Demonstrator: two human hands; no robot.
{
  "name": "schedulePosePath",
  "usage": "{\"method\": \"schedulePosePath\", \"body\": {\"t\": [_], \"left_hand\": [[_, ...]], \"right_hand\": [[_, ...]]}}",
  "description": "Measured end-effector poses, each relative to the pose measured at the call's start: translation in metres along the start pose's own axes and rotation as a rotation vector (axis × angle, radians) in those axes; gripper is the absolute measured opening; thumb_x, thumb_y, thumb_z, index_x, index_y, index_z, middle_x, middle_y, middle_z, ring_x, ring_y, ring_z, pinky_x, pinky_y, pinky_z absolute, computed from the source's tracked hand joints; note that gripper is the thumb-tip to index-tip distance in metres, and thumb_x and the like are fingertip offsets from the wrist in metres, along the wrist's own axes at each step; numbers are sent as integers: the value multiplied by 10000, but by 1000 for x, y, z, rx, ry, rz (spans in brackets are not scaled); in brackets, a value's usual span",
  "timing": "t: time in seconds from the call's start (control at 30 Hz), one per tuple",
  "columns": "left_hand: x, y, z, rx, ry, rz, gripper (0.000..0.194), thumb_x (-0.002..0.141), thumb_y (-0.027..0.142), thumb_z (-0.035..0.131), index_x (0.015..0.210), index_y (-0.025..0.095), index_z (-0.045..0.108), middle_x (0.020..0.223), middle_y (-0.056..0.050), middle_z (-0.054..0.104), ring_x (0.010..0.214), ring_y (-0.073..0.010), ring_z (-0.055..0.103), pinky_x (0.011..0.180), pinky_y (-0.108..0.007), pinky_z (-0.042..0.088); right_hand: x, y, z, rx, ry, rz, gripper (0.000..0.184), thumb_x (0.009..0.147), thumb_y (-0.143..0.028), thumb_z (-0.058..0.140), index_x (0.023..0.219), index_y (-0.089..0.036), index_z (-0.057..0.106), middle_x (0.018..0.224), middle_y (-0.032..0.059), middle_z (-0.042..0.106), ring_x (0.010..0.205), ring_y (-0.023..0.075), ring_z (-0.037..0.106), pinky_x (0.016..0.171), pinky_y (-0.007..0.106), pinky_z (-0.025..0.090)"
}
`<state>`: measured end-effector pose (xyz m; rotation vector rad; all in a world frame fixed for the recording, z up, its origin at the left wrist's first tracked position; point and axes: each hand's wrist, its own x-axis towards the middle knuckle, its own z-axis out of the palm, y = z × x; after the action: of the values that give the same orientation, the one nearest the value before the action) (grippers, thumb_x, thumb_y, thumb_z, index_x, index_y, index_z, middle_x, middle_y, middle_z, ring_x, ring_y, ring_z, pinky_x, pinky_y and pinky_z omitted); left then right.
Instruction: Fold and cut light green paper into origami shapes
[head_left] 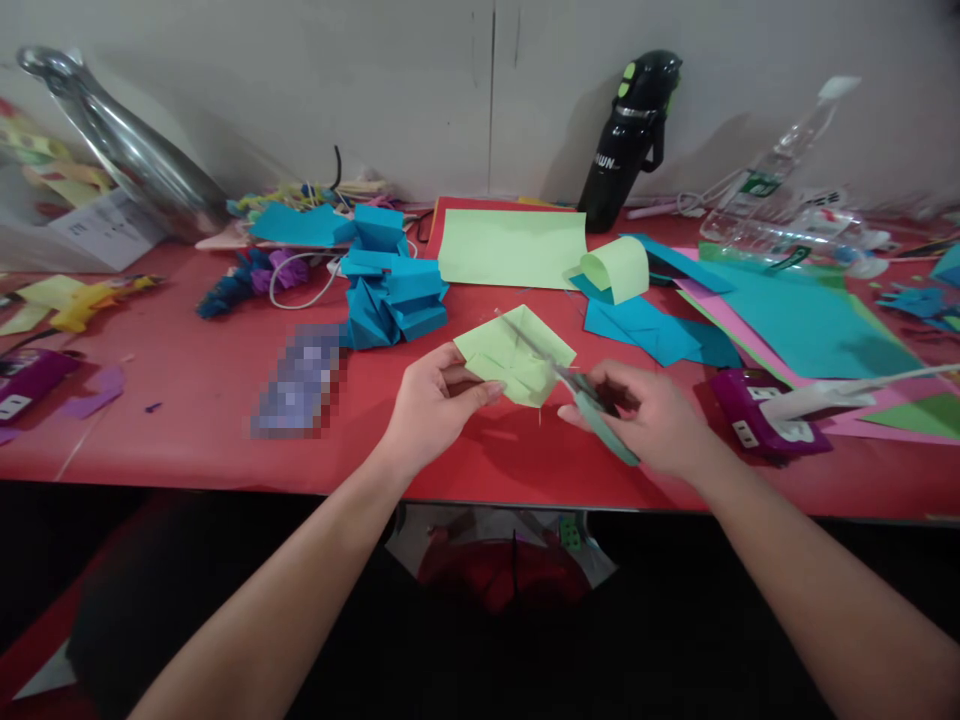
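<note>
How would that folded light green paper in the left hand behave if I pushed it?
The folded paper is probably light, since it looks thin. Its creased layers may stiffen it somewhat, but the edge away from the left hand would likely bend.

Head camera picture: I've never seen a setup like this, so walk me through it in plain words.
There is no machine here, just a person's two bare hands. One camera, worn on the head, looks forward and down, so the forearms enter from the bottom edge.

The left hand holds a folded light green paper. The right hand holds scissors; their blades overlap the paper in view, but blur hides whether they are cutting.

On the red table lie folded blue papers, a flat green sheet behind the hands, and a spread of coloured sheets to the right. A black bottle stands near the wall.
</note>
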<state>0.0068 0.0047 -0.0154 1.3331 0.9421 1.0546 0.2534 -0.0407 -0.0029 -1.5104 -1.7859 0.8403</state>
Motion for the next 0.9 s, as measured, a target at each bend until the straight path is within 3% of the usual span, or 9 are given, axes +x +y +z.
{"method": "schedulePosePath", "body": {"t": [0.2, 0.47, 0.63, 0.8, 0.9], "left_hand": [[2, 4, -7, 42, 67, -29, 435, 765, 227, 815, 1155, 148, 641, 1031, -106, 782, 949, -265, 756, 834, -364, 620], [8, 5, -16, 112, 183, 128, 249, 793, 204, 763, 1028, 166, 690, 984, -64, 777, 899, -209, 736, 787, -308, 593], [13, 8, -24, 154, 230, 207, 188, 836, 217, 719, 1018, 171, 712, 1020, -63, 771, 911, -197, 724, 818, -315, 577], [13, 7, -23, 153, 181, 216, 276, 853, 263, 719, 1111, 166, 707, 1076, -82, 761, 952, -213, 722, 833, -341, 590], [10, 5, -20, 132, 151, 167, 396, 816, 287, 768, 1180, 158, 682, 1070, -95, 762, 950, -224, 724, 814, -345, 598]], "right_hand": [[5, 9, -22, 52, 254, 50, 309, 783, -513, 766, 844, -247, 620, 776, 8, 624, 663, 175, 535, 585, 320, 433], [11, 26, -27, -132, 164, 93, 306, 805, -487, 732, 922, -237, 601, 897, 49, 707, 780, 229, 657, 684, 373, 507], [16, 49, -34, -375, 237, 192, 268, 860, -449, 633, 1000, -221, 618, 1036, 124, 725, 895, 314, 693, 772, 465, 536], [21, 56, -35, -566, 393, -30, 183, 906, -325, 548, 998, -208, 654, 1101, 161, 686, 1079, 364, 640, 922, 541, 507], [20, 41, -25, -419, 407, -190, 205, 947, -350, 545, 1053, -218, 662, 1147, 134, 687, 1122, 318, 638, 968, 499, 510]]}}
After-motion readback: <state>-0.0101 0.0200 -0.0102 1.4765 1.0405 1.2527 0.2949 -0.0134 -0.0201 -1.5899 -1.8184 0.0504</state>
